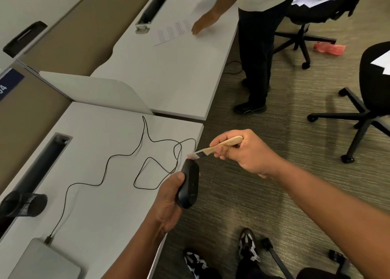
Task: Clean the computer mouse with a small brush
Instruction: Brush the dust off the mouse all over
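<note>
We are working off edge of desk (109, 194), beside our grip; cable (105, 164) is trailing from mouse back to laptop (42, 261); left hand (168, 202) is wrapping fingers around mouse (189, 185), holding it off desk, nose up; right hand (242, 152) is clenching brush (219, 146) by wooden handle, bristles touching mouse nose just above left grip; brushing seems underway; body and underside likely remaining; cleanliness not discernible.

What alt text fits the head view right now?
Left hand grips a black mouse past the desk edge while the right hand holds a wooden brush, bristles at the mouse's front end. Its cable loops across the desk to a laptop.
</note>
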`<state>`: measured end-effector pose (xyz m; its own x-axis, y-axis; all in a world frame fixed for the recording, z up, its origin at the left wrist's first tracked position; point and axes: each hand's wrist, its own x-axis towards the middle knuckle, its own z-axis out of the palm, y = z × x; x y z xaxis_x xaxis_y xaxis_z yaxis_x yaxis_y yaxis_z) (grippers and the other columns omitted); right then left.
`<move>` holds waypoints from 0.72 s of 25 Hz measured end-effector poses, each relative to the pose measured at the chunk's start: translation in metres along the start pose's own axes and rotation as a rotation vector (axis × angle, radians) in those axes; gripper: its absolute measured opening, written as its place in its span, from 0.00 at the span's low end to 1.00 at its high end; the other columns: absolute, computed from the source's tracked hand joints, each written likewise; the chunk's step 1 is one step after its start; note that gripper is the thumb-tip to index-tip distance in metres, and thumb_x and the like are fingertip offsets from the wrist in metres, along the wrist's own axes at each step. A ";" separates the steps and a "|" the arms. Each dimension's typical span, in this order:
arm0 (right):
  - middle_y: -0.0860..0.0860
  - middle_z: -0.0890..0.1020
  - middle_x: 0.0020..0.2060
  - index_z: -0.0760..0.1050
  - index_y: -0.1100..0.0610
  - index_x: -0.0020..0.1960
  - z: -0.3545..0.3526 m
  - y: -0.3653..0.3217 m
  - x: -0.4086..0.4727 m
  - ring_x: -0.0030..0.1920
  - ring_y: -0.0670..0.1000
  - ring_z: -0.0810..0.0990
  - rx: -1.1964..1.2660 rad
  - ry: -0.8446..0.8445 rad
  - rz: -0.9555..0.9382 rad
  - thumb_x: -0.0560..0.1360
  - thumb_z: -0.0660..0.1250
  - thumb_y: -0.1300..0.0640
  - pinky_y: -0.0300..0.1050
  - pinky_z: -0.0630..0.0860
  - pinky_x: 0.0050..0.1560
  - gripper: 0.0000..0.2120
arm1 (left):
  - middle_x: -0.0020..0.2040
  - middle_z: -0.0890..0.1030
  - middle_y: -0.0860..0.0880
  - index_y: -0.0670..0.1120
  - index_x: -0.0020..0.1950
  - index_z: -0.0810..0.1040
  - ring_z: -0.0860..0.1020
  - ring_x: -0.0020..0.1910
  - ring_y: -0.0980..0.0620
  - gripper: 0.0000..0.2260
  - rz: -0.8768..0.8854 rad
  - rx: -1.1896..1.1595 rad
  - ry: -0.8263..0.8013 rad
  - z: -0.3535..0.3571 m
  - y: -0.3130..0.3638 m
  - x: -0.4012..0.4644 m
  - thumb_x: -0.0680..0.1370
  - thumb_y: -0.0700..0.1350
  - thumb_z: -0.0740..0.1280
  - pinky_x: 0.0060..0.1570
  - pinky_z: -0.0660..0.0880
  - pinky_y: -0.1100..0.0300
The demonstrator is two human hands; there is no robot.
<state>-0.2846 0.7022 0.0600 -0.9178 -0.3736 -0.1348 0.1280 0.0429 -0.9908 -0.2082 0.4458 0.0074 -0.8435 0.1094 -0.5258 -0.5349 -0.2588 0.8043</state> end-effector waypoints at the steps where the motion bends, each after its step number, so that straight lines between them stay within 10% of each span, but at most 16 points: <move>1: 0.56 0.87 0.43 0.87 0.50 0.49 -0.001 -0.001 0.001 0.46 0.55 0.85 -0.028 0.028 -0.002 0.77 0.74 0.59 0.53 0.84 0.51 0.06 | 0.59 0.83 0.37 0.42 0.64 0.84 0.82 0.55 0.40 0.34 0.017 0.049 0.014 0.000 0.000 0.000 0.67 0.63 0.82 0.50 0.82 0.50; 6: 0.51 0.88 0.42 0.86 0.48 0.50 -0.001 -0.007 0.001 0.46 0.55 0.85 -0.080 -0.028 -0.003 0.78 0.74 0.56 0.49 0.84 0.48 0.04 | 0.54 0.88 0.51 0.60 0.56 0.88 0.87 0.52 0.52 0.13 0.136 0.314 0.111 0.004 0.001 -0.004 0.72 0.52 0.78 0.44 0.83 0.61; 10: 0.40 0.84 0.35 0.85 0.46 0.49 0.001 -0.005 0.004 0.33 0.40 0.77 -0.321 0.035 -0.023 0.79 0.72 0.55 0.39 0.73 0.34 0.05 | 0.55 0.86 0.59 0.61 0.61 0.84 0.85 0.54 0.57 0.27 0.224 0.522 0.236 0.011 0.003 -0.007 0.63 0.61 0.80 0.43 0.84 0.60; 18: 0.39 0.85 0.37 0.86 0.45 0.49 0.006 -0.012 0.015 0.38 0.41 0.81 -0.506 -0.066 -0.072 0.79 0.73 0.54 0.39 0.73 0.38 0.05 | 0.59 0.77 0.69 0.71 0.76 0.62 0.80 0.57 0.63 0.48 0.297 0.839 0.306 0.011 0.005 -0.012 0.59 0.67 0.80 0.47 0.81 0.70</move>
<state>-0.2971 0.6903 0.0700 -0.8897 -0.4491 -0.0818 -0.1474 0.4523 -0.8796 -0.2011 0.4535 0.0202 -0.9654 -0.1379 -0.2213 -0.2604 0.5536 0.7910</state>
